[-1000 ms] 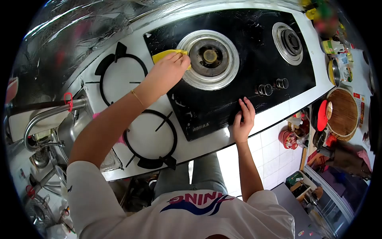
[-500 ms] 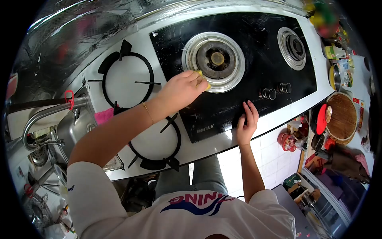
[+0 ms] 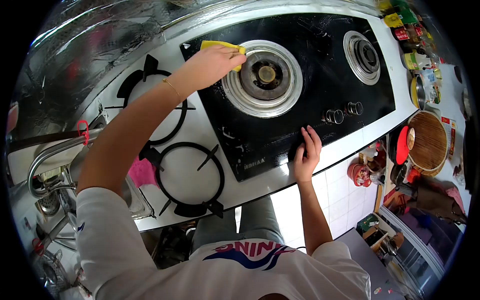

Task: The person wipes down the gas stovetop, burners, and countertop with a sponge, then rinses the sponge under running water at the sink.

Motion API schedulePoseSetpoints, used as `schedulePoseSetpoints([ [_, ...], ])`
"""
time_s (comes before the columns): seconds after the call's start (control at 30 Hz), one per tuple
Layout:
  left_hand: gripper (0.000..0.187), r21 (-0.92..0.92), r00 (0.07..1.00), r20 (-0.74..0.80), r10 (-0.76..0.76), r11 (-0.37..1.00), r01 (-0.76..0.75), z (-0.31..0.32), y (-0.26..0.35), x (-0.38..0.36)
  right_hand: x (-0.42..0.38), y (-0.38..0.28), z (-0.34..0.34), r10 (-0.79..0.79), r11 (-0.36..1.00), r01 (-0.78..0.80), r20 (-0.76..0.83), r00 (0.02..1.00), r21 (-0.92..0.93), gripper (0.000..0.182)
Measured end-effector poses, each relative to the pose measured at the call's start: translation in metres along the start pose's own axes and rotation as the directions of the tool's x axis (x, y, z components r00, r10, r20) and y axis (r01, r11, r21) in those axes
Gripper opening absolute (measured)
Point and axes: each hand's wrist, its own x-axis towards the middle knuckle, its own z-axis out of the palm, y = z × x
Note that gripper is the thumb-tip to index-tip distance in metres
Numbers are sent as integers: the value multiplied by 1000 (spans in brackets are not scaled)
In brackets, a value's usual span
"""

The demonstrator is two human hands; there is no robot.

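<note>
My left hand (image 3: 215, 65) is closed on a yellow cloth (image 3: 214, 45), pressing it against the left rim of the large burner (image 3: 266, 75) and the black glass around it. Part of the cloth is hidden under my fingers. The black gas cooktop (image 3: 320, 65) has wet streaks and pale spots on its surface. My right hand (image 3: 307, 155) rests with its fingers stretched out on the cooktop's front edge, holding nothing. Just beyond its fingertips stand two control knobs (image 3: 334, 116).
Two black pan supports, one near (image 3: 223, 175) and one farther back (image 3: 186, 122), lie on the white counter. Left of them are a pink cloth (image 3: 142, 172) and the sink tap (image 3: 55, 150). A smaller burner (image 3: 367, 56) and several bottles and packets (image 3: 412, 32) are at right.
My left hand has moved from the burner's lower left rim to its upper left with the yellow cloth, which now shows more spread out. My right hand has stayed in place.
</note>
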Motion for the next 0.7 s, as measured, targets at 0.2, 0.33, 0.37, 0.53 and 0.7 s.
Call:
schedulePoseSetpoints([
  [0.2, 36, -161, 982, 146, -116, 977, 139, -9, 49, -36, 1, -3, 0, -6, 1000, 6, -2, 1000, -22, 45],
  [0.33, 34, -360, 996, -28, -85, 930, 69, -5, 73, -45, 1, 0, 1, -30, 999, 29, -9, 1000, -28, 45],
  [0.37, 34, -361, 996, -34, -83, 930, 66, -7, 73, -46, 1, 1, 0, -33, 999, 33, -12, 999, -32, 45],
  [0.53, 32, -222, 974, -88, -207, 958, 183, -1, 61, -41, 3, -4, 0, -19, 1000, 19, -9, 1000, -25, 45],
  [0.7, 36, -233, 910, -219, -352, 924, 302, 15, 47, -30, 3, -3, 1, -13, 999, 13, 7, 1000, -48, 44],
])
